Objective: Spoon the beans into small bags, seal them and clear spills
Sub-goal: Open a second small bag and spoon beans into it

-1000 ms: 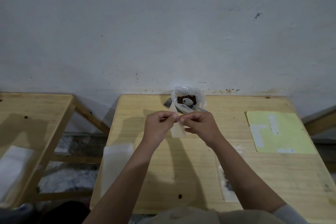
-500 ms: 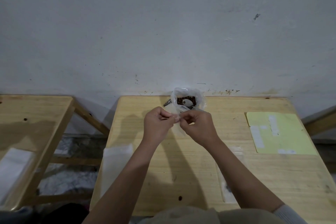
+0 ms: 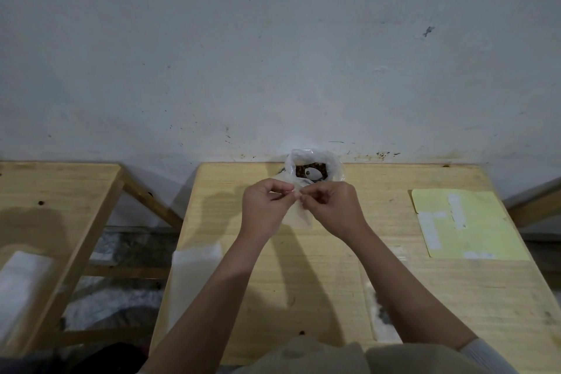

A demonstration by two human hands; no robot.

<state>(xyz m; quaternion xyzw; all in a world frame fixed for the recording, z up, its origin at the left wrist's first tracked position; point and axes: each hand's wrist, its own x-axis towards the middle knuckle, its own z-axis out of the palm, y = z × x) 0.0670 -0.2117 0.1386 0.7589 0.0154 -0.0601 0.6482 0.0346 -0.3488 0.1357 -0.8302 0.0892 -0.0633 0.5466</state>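
Observation:
A small clear bag [image 3: 300, 212] hangs between my hands above the wooden table [image 3: 440, 288]. My left hand [image 3: 264, 209] and my right hand [image 3: 332, 209] both pinch its top edge, fingertips almost meeting. Behind them, against the wall, stands a large open plastic bag [image 3: 334, 164] of brown beans [image 3: 300, 170] with a white spoon [image 3: 314, 174] lying in it. The small bag looks empty, though my hands hide much of it.
A stack of clear small bags [image 3: 194, 276] hangs over the table's left edge. Another clear bag [image 3: 381, 313] with some dark contents lies at the near right. A yellow sheet [image 3: 473, 222] with white strips lies far right. A single bean [image 3: 301, 333] sits near the front edge. A second table [image 3: 54, 191] stands left.
The small bag has been drawn up higher and is more gathered between my fingers; my hands have shifted slightly closer to the bean bag.

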